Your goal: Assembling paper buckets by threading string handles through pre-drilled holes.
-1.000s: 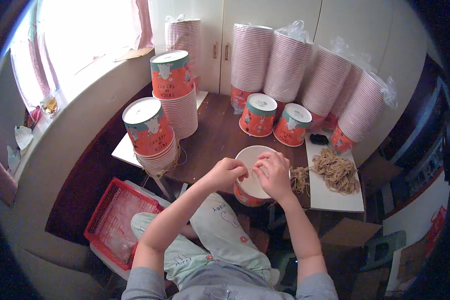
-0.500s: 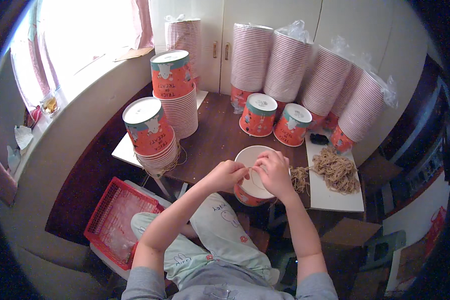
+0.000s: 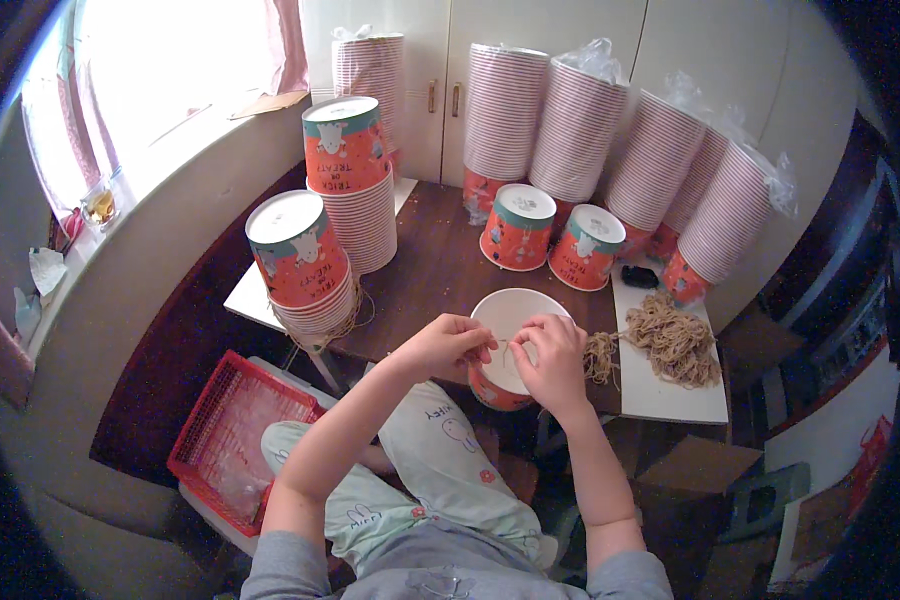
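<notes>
An orange paper bucket (image 3: 500,397) with a white inside stands mouth up at the table's near edge. Above its mouth both hands are pinched. My left hand (image 3: 452,342) is by the bucket's left rim, thumb and fingertips closed on a thin tan string. Over the right half of the mouth, my right hand (image 3: 555,362) pinches the string (image 3: 506,354), a short bit of which shows between the hands. How the string meets the bucket wall is hidden by my fingers. To the right lies a loose bundle of tan strings (image 3: 600,357).
Two upturned orange buckets (image 3: 517,230) stand beyond. Left are bucket stacks (image 3: 360,225), the nearer one hung with strings. Tall bagged stacks (image 3: 505,115) line the cupboard. A string heap (image 3: 673,340) lies on a white board (image 3: 685,402). A red basket (image 3: 202,420) sits lower left.
My fingertips have drawn slightly apart over the bucket, the left hand shifting a little left and the right hand a little right. The bucket stays in place.
</notes>
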Demonstrator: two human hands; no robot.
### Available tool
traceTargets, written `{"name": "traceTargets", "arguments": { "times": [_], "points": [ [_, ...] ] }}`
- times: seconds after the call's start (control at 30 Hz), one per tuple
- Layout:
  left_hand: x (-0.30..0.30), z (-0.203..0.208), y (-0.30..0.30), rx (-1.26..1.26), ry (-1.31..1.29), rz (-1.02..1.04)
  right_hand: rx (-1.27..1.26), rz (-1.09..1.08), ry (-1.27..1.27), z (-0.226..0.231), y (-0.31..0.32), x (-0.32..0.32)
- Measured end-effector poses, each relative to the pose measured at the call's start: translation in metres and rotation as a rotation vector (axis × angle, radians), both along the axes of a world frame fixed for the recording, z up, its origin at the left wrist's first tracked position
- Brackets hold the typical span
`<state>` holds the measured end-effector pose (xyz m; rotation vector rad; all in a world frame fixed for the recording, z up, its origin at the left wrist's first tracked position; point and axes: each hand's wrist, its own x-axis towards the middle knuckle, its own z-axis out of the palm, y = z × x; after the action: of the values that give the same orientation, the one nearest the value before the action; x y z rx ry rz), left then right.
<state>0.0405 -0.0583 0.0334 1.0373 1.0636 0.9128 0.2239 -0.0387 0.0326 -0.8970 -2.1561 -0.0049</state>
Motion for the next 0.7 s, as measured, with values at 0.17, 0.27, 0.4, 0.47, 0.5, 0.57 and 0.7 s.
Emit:
{"name": "traceTargets", "arguments": {
  "times": [0.17,0.27,0.4,0.47,0.5,0.57,0.7],
  "points": [
    [0.004,-0.01,0.0,0.302,0.211,-0.058,0.005,-0.002,0.019,0.004,0.003,-0.003],
    [0.007,-0.004,0.001,0.467,0.654,-0.014,0.007,0.017,0.02,0.009,0.003,-0.005],
    [0.012,-0.003,-0.001,0.464,0.503,0.017,0.019,0.023,0.012,0.01,0.004,-0.005],
    [0.01,-0.005,0.0,0.378,0.404,-0.012,0.023,0.023,0.014,0.009,0.004,-0.004],
    [0.008,-0.007,0.0,0.378,0.404,-0.011,0.015,0.019,0.005,0.009,0.003,-0.003],
    [0.005,-0.01,0.0,0.557,0.397,-0.017,0.006,0.015,-0.003,0.008,0.003,-0.001],
    [0.006,0.003,-0.002,0.121,0.05,0.048,0.038,-0.005,0.007,0.006,0.0,0.003]
  ]
}}
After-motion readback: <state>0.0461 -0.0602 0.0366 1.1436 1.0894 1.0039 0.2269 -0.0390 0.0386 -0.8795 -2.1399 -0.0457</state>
